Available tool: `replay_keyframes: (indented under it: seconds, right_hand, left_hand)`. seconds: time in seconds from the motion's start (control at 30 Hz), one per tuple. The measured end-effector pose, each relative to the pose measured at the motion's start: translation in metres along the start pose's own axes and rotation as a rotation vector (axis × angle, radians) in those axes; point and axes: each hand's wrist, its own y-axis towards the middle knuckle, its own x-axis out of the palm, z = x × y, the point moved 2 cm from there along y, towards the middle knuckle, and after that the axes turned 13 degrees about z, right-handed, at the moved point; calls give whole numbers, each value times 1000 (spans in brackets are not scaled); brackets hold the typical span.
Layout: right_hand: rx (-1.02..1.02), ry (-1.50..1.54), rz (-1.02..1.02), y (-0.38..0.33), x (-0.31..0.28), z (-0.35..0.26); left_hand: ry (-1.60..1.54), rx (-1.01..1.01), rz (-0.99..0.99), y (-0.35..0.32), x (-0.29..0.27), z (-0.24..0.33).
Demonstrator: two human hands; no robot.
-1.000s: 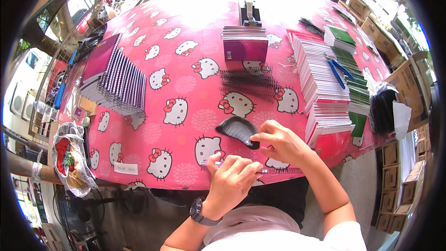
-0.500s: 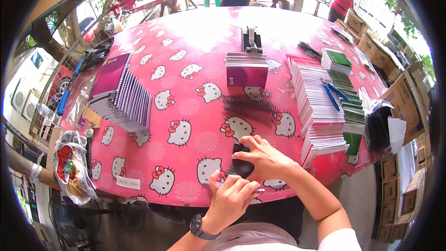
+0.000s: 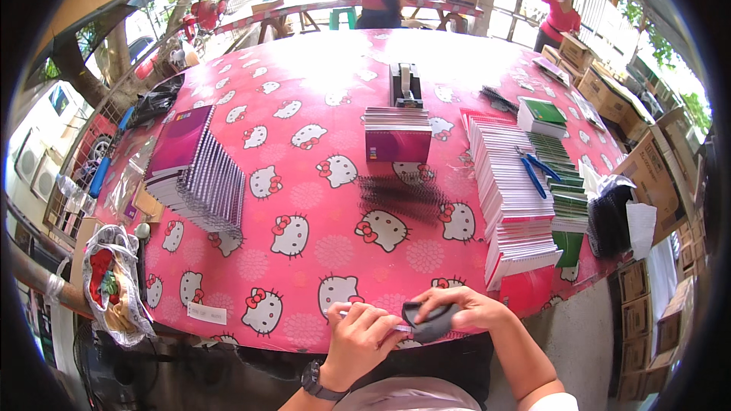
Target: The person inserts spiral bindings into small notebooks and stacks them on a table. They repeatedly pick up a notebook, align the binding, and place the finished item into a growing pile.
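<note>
At the table's near edge my left hand (image 3: 361, 332) closes over a thin booklet (image 3: 401, 328), of which only a narrow pale, purple-tinged edge shows. Just right of it, my right hand (image 3: 457, 309) grips a dark grey, rounded object (image 3: 434, 324), pressed close to the booklet's right end. Its exact kind is unclear. Beyond the hands lies a loose heap of black spiral binding coils (image 3: 403, 196). A stack of purple notebooks (image 3: 397, 144) stands behind the coils, in front of a black tape dispenser (image 3: 405, 85).
Coil-bound purple notebooks (image 3: 199, 175) stand at the left. On the right are long rows of pink-edged notebooks (image 3: 512, 190) with blue-handled pliers (image 3: 538, 173) on top, green notebooks (image 3: 567, 190) and bundled black coils (image 3: 611, 217). A cloth-lined basket (image 3: 114, 281) hangs at the left edge.
My right hand has moved down and to the right with the dark object, which now lies flatter. My left hand stays on the booklet. The whole view has shifted slightly.
</note>
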Motion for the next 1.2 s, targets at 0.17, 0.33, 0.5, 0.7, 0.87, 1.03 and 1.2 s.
replay_keyframes:
  seconds: [0.17,0.33,0.5,0.7,0.87,1.03,1.2]
  right_hand:
    - [-63,63,-2,2,-3,0]
    - [-12,-395,211,6,1,-2]
    - [-80,-625,199,17,6,-5]
    - [-101,-258,61,21,11,-6]
    - [-115,-255,15,29,12,-6]
    - [-106,-334,116,34,13,-5]
    - [-92,-423,95,38,22,-7]
  left_hand:
    - [-46,-63,29,-1,-1,-3]
    - [-69,-67,67,-6,-2,-5]
    - [-29,-103,56,-5,-3,-6]
    - [26,-21,43,-4,-13,-30]
    - [-57,-107,73,-6,-11,-28]
    - [-138,-177,185,-2,-17,-21]
    - [-700,-633,265,-35,-7,-41]
